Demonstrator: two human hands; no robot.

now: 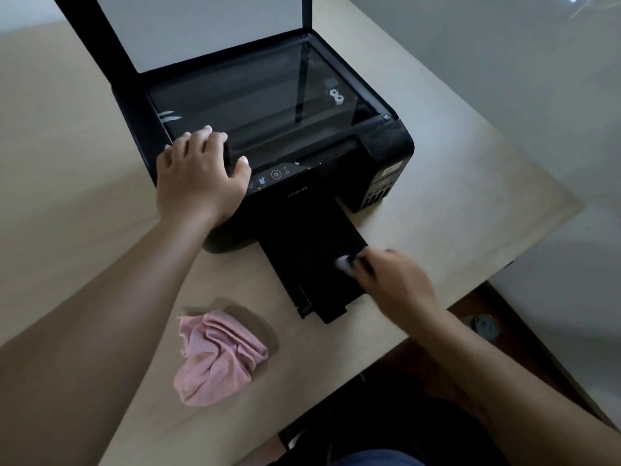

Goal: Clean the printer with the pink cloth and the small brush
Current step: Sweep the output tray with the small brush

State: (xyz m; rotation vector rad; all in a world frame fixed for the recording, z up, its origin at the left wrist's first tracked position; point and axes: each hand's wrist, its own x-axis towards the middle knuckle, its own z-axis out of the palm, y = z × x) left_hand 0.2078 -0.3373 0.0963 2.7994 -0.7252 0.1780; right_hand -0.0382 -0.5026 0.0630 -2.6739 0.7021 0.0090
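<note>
The left hand is resting flat, fingers spread; the right hand, blurred, is curling closed in a grip.

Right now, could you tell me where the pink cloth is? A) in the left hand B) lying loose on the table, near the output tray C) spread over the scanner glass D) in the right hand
B: the pink cloth lies crumpled on the table, touched by neither hand.

The printer sits on the tabletop, its lid raised behind the glass and its tray extending toward the person. The cloth lies on the tabletop, left of the tray. What may be the brush, blurred, rests on the tray's right edge.
</note>
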